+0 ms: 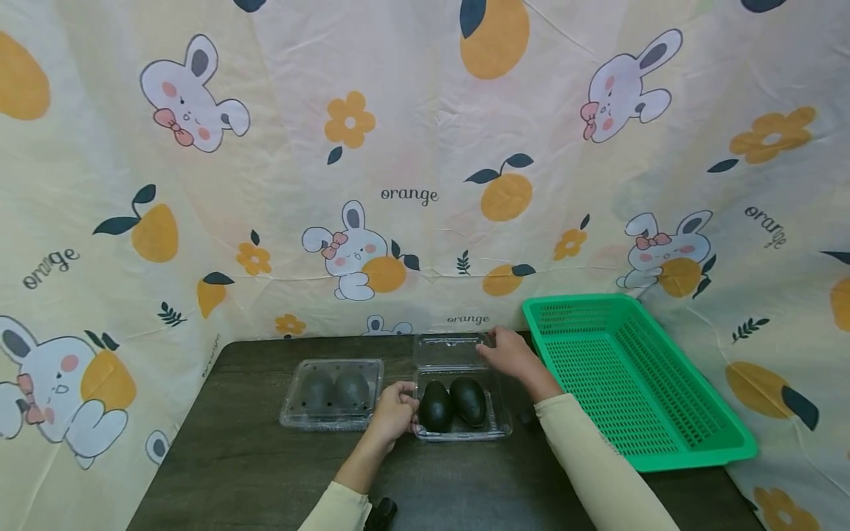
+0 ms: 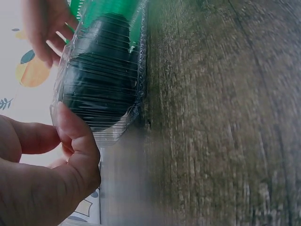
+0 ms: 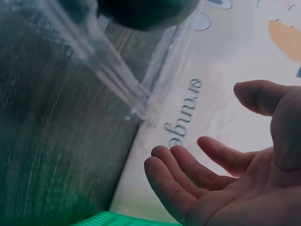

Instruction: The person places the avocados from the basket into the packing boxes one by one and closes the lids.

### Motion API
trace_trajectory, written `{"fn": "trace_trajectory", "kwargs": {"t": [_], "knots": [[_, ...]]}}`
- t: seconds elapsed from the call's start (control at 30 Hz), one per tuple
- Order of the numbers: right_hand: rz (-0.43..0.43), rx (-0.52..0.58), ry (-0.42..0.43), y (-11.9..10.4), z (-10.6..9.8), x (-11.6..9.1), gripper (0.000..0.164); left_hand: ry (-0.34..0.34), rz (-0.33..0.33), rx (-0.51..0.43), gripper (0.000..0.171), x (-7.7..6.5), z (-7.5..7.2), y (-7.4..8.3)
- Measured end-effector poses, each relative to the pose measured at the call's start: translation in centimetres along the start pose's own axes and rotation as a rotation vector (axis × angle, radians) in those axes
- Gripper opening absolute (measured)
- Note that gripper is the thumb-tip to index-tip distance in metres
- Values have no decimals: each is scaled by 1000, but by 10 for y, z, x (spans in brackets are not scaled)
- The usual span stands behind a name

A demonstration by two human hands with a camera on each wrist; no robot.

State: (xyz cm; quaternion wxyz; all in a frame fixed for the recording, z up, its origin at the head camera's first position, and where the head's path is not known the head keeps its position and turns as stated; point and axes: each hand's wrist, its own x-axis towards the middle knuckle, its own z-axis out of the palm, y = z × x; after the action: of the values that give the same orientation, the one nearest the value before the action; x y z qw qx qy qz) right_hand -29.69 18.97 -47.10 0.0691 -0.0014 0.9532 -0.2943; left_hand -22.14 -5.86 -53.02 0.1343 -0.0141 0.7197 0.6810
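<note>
An open clear plastic clamshell box (image 1: 498, 426) stands on the dark table with two dark green avocados (image 1: 436, 406) side by side in it. Its lid (image 1: 445, 352) is folded back toward the wall. At the box's left rim, my left hand (image 1: 395, 410) pinches the edge between thumb and finger; the left wrist view shows the ribbed side wall (image 2: 101, 70) just beyond the fingertips. My right hand (image 1: 510, 354) is by the lid's right edge. In the right wrist view its fingers (image 3: 171, 181) are spread and loosely bent, with nothing between them and the thumb.
To the left, a second clear box (image 1: 292, 417) is closed over two dark, oval things. A green plastic basket (image 1: 690, 354) stands at the right, close to my right forearm. A patterned cloth (image 1: 425, 243) hangs right behind the table.
</note>
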Motion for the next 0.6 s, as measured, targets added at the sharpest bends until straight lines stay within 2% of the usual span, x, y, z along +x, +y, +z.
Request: {"fn": "trace_trajectory", "kwargs": {"t": [0.3,0.47,0.6], "knots": [[60,75,-15,5,3,24,56,13,10,8,42,2,0,3],[115,92,-49,15,9,37,27,24,6,18,42,1,-1,2],[182,188,-98,25,16,43,37,22,5,17,41,0,0,1]]}}
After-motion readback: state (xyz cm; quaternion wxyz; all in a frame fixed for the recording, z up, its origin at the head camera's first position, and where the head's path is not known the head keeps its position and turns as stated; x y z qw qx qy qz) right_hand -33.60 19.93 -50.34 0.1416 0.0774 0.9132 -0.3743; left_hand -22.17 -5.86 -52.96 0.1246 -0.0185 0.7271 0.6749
